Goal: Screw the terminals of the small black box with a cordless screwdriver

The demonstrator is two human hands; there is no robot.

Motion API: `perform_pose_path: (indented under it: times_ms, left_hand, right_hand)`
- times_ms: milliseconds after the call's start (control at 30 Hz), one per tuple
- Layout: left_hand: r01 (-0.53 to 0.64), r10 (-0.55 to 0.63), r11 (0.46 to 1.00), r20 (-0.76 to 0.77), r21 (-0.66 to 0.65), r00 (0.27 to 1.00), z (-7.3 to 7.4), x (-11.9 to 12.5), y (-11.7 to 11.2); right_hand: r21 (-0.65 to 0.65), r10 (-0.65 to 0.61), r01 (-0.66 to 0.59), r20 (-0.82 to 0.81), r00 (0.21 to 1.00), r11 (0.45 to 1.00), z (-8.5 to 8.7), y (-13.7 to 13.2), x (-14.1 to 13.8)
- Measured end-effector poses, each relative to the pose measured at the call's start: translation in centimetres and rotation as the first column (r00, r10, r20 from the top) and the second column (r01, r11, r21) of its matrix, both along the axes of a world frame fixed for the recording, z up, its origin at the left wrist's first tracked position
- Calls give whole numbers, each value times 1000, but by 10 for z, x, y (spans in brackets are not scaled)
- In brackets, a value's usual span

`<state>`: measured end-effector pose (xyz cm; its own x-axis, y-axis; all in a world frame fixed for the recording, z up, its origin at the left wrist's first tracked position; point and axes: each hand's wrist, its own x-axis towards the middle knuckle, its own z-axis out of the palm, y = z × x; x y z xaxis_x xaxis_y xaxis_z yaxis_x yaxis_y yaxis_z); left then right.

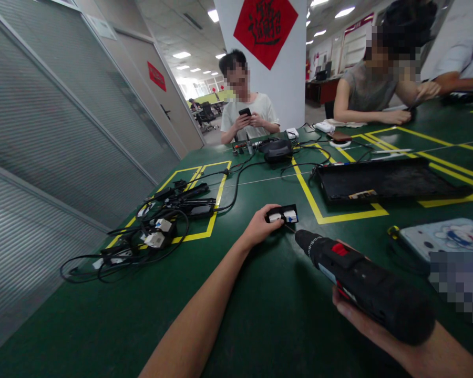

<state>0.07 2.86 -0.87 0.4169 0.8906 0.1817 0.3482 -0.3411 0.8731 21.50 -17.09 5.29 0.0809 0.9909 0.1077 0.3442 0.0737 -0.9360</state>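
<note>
My left hand (pixel 263 224) is closed on the left end of a small black case (pixel 293 210) with white parts inside, resting on the green table. My right hand (pixel 357 312) grips a black cordless drill (pixel 362 283) with red accents from below. The drill points forward and left. Its thin bit reaches the near edge of the small case, close to my left thumb; I cannot tell whether it touches. The drill's body hides most of my right fingers.
Black adapters and cables (pixel 189 205) lie to the left. A black tray (pixel 390 181) sits at the right, behind a pale blue cartoon-printed case (pixel 449 236). A black pouch-like object (pixel 276 149) lies farther back. Another person (pixel 248 113) across the table holds a phone; more people sit at the right.
</note>
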Motion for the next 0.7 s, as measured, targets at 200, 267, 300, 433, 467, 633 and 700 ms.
perform_pose_path:
  times_ms: [200,267,300,433,467,633,700]
  left_hand:
    - [4,-4,1000,-1,13,1000,0,0,0]
    - [7,-7,1000,-8,14,1000,2,0,0]
    - [6,-6,1000,-10,11,1000,2,0,-1]
    - [15,-15,1000,0,-4,1000,3,0,-1]
    - [20,-20,1000,1,-5,1000,2,0,-1]
    - [9,-9,1000,-6,-3,1000,1,0,-1]
    - [8,-8,1000,-6,-4,1000,1,0,0]
  right_hand:
    - [65,-24,21,46,999,998,0,0,5]
    - [58,-19,17,45,999,998,-1,-2,7]
    - [42,-8,6,38,999,999,-2,-2,7]
    - [6,36,-36,2,999,999,-6,-4,3]
    - [3,37,-37,-9,999,999,-7,-4,3]
    - [-28,45,-44,20,999,999,-6,-4,5]
    - [-37,60,-60,8,998,998,-4,-4,5]
